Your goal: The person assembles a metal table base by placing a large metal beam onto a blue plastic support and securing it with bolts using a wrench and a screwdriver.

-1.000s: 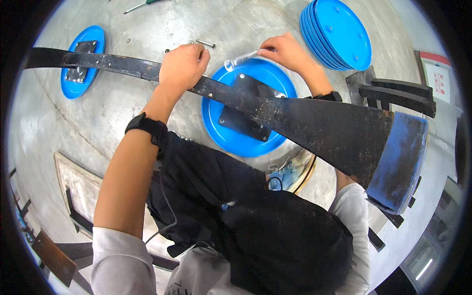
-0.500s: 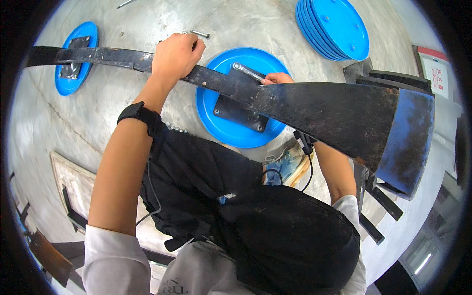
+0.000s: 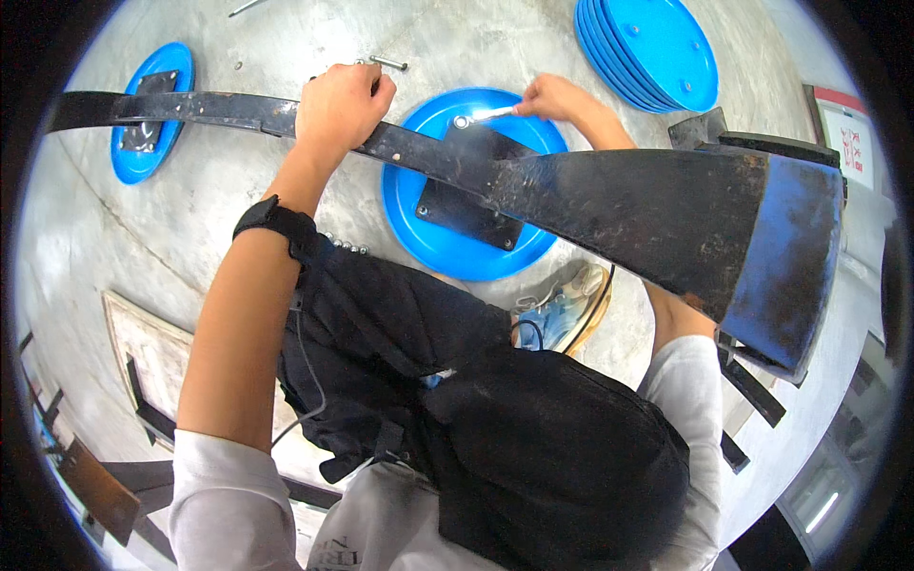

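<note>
While the head view shows the right hand (image 3: 557,100) pinching a ring spanner (image 3: 492,114) over the blue round disc (image 3: 402,228), the left hand (image 3: 341,107) curls over a black metal bar (image 3: 424,164), whether gripping I cannot tell.

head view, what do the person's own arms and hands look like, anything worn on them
The left hand and right hand are gloveless. A wide black band circles the left wrist. Light grey sleeves end near the elbows; the right forearm is partly hidden.
</note>
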The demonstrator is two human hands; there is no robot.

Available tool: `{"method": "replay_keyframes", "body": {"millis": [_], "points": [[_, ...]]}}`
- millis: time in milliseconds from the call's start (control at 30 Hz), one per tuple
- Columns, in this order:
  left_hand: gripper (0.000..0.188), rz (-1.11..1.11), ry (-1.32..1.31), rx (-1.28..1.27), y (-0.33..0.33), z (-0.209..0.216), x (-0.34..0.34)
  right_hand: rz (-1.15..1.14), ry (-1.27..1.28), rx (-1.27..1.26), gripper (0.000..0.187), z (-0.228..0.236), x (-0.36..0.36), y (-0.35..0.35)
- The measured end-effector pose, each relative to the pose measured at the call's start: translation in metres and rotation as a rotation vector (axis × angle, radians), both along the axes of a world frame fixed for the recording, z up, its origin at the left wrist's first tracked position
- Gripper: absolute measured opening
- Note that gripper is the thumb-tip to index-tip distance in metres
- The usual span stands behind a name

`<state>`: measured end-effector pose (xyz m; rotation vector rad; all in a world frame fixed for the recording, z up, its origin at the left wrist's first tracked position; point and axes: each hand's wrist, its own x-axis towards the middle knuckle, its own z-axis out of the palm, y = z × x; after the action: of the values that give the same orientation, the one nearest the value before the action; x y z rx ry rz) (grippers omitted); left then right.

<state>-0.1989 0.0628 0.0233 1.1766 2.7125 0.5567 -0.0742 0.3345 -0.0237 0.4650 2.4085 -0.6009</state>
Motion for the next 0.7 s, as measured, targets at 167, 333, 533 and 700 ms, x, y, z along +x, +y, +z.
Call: {"method": "replay_keyframes", "body": {"millis": [167,333,533,700], "points": [[0.029,0.026,0.006,0.038,-0.003,-0.007,-0.001,0.485,0.38,0.299,0.027,0.03,-0.039,-0.016],[0.028,0.021,-0.005,0.052,0.001,-0.002,0.0,0.021,0.708,-0.133,0.026,0.029,0.005,-0.02],[0.028,0.031,0.024,0.029,-0.003,-0.007,-0.003,-0.348,0.398,-0.332,0.026,0.012,0.057,-0.042],[0.029,0.025,0.015,0.022,-0.001,-0.003,-0.001,-0.474,0.085,-0.61,0.028,-0.013,0.074,-0.05]]}}
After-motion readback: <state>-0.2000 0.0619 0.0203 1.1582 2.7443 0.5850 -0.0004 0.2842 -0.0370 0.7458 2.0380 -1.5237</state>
